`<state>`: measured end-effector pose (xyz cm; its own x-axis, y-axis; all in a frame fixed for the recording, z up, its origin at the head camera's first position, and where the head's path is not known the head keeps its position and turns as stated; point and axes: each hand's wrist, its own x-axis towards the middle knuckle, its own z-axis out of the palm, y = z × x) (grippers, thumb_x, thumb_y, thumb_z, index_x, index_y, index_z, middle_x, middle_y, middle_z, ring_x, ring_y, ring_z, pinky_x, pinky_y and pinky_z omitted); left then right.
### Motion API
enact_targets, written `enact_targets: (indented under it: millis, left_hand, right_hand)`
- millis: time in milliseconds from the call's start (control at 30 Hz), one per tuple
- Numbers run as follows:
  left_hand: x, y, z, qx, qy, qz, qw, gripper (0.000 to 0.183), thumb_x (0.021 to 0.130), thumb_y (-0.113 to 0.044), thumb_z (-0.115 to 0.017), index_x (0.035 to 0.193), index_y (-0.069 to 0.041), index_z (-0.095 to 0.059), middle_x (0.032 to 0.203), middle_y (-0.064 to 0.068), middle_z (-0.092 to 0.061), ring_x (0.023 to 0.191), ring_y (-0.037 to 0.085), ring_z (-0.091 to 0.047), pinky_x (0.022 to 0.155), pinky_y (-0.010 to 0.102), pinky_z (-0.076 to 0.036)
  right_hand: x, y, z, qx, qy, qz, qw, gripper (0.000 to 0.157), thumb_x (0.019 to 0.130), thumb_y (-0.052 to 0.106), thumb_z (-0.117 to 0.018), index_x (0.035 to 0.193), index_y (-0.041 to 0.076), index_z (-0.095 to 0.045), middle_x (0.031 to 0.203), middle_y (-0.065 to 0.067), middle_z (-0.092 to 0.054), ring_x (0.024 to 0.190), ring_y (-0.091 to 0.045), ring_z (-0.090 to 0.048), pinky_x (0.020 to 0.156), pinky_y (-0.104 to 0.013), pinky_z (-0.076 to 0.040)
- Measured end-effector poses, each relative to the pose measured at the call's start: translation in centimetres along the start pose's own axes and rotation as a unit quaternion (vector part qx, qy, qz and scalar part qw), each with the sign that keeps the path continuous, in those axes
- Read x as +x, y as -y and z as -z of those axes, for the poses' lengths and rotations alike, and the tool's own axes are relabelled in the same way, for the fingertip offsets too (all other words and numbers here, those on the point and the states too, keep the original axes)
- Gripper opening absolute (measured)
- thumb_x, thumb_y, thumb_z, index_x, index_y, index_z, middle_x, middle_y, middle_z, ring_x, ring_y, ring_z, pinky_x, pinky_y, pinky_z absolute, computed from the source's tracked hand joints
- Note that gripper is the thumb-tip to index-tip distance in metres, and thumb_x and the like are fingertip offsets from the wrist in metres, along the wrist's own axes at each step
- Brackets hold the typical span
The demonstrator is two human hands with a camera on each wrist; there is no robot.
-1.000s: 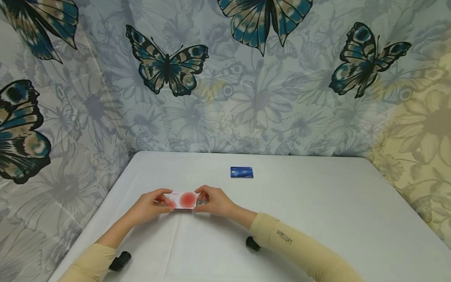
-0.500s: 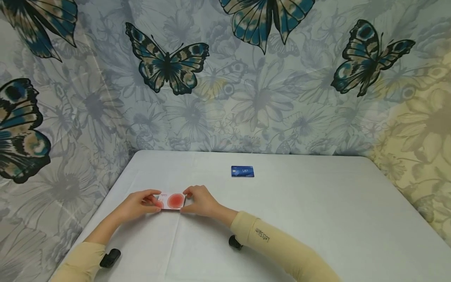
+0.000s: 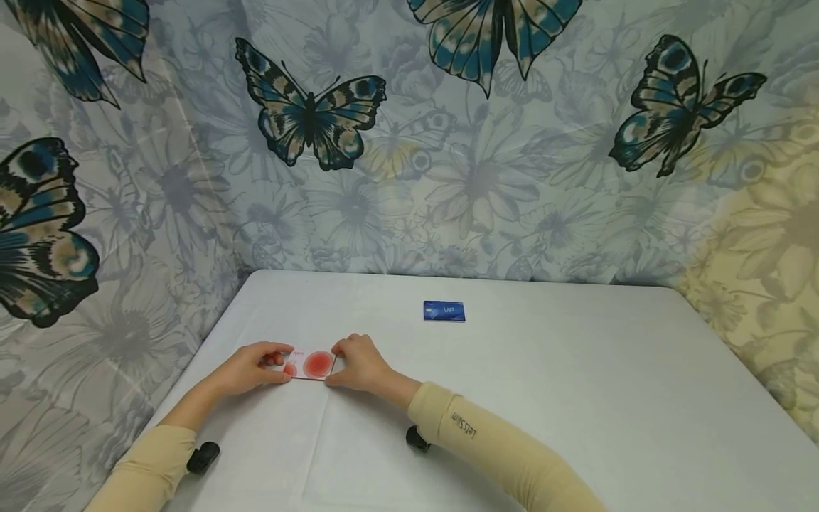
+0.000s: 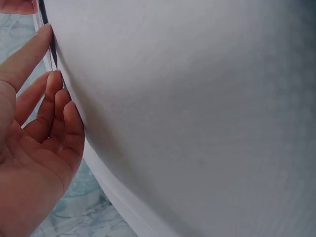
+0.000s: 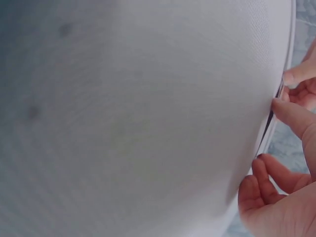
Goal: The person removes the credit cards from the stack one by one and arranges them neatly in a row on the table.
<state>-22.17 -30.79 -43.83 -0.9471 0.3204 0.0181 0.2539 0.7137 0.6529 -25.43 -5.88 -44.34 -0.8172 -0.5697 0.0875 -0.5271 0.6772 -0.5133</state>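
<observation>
A white card with red-pink circles [image 3: 317,365] lies flat at the left middle of the table, at or just above the cloth. My left hand [image 3: 246,368] pinches its left end between thumb and fingers. At the opposite end, my right hand [image 3: 365,366] grips the right edge the same way. Seen edge-on, the card [image 4: 54,54] is a thin dark strip by the fingers in the left wrist view. Farther back lies a blue card marked VIP [image 3: 444,311], which neither hand touches.
A white cloth covers the table [image 3: 544,398]. Behind and beside it hangs a floral curtain [image 3: 480,192] with large butterflies. Black devices are strapped under both wrists, the left one [image 3: 203,458] and the right one [image 3: 418,439].
Both hands have shifted left together with the red-circle card, and it has come down closer to the cloth. Over the last half second they have barely moved. The blue card stays put.
</observation>
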Motion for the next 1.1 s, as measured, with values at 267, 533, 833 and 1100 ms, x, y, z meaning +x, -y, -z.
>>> enact_targets:
  millis: [267, 533, 833, 1100]
  left_hand:
    - [-0.08, -0.27, -0.18, 0.006, -0.004, -0.008, 0.9999, 0.051, 0.084, -0.017, -0.078, 0.125, 0.007, -0.060, 0.091, 0.002, -0.055, 0.083, 0.017, -0.047, 0.071, 0.026, -0.039]
    - [-0.18, 0.02, -0.54, -0.004, -0.008, 0.007, 0.9999, 0.051, 0.083, -0.017, -0.078, 0.124, 0.006, -0.060, 0.091, 0.003, -0.054, 0.084, 0.017, -0.047, 0.072, 0.025, -0.039]
    - [-0.10, -0.08, -0.54, -0.016, -0.007, 0.015, 0.9997, 0.052, 0.082, -0.017, -0.079, 0.126, 0.006, -0.059, 0.092, 0.003, -0.054, 0.085, 0.019, -0.046, 0.071, 0.024, -0.039]
    - [-0.13, -0.20, -0.71, -0.014, -0.009, 0.016, 0.9997, 0.051, 0.082, -0.014, -0.078, 0.124, 0.006, -0.059, 0.092, 0.003, -0.054, 0.085, 0.019, -0.047, 0.072, 0.025, -0.040]
  right_hand:
    - [-0.19, 0.02, 0.02, -0.011, -0.009, 0.004, 1.000, 0.048, 0.073, 0.032, -0.085, 0.111, 0.007, -0.070, 0.098, -0.002, -0.061, 0.094, -0.016, -0.052, 0.082, -0.022, -0.044]
    - [-0.45, 0.00, -0.09, -0.006, -0.006, -0.002, 1.000, 0.050, 0.074, 0.034, -0.085, 0.112, 0.007, -0.069, 0.099, -0.001, -0.060, 0.095, -0.016, -0.051, 0.082, -0.023, -0.044]
    - [-0.62, -0.12, 0.13, 0.010, -0.008, 0.003, 1.000, 0.048, 0.074, 0.030, -0.085, 0.112, 0.006, -0.068, 0.099, -0.004, -0.058, 0.095, -0.018, -0.049, 0.080, -0.022, -0.042]
    - [-0.84, -0.14, 0.31, 0.024, 0.004, -0.001, 1.000, 0.047, 0.076, 0.027, -0.084, 0.113, 0.005, -0.067, 0.099, -0.004, -0.057, 0.095, -0.019, -0.047, 0.080, -0.023, -0.043]
